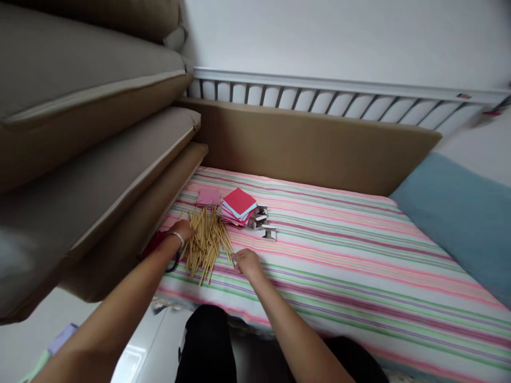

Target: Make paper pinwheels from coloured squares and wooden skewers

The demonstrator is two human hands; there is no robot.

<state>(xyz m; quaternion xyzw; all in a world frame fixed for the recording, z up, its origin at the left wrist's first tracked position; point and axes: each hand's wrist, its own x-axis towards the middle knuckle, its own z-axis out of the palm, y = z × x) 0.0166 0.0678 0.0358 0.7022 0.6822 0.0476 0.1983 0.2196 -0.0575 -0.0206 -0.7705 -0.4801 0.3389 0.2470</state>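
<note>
A loose pile of thin wooden sticks (205, 239) lies spread on the striped bedcover. My left hand (184, 230), with a pale band at the wrist, rests at the pile's left edge; its fingers are curled against the sticks, and what they grip is hidden. At the lower right of the pile, my right hand (246, 261) has its fingers closed in a pinch at the end of a stick. Behind the sticks sit a stack of coloured paper squares (239, 202), red on top, and a pink square stack (208, 197).
Small white-and-dark items (263, 226) lie right of the paper. A dark ring-shaped handle (173, 263) and something red (155, 244) are by my left wrist. Thick brown cushions (131, 159) rise on the left; a brown panel (311, 143) leans against the white railing (319, 88).
</note>
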